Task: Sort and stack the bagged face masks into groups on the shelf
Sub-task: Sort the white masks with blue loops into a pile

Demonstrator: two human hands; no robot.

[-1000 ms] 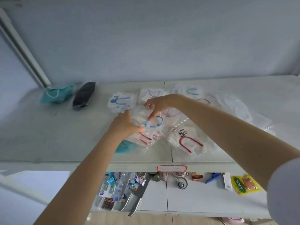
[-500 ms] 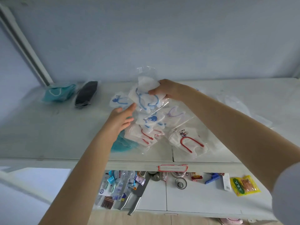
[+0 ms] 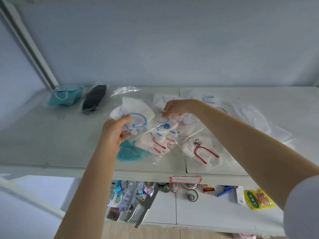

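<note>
My left hand [image 3: 114,135] grips the bagged white mask with blue loops [image 3: 136,112], thumb on top and fingers [image 3: 126,135] curled beneath. It sits at the 10 o'clock side of the pile [image 3: 160,140] on the shelf [image 3: 51,144]. Its long axis runs 6 to 12, with the clear bag end toward the wall. My right hand [image 3: 176,107] curls onto the pile's 12 o'clock edge; I cannot tell whether it pinches anything. A teal bagged mask [image 3: 65,97] lies far off at 10 o'clock.

Steel knives [image 3: 146,208] lie at the lower shelf's [image 3: 215,213] front edge. A yellow snack packet [image 3: 259,199] sits near its right end.
</note>
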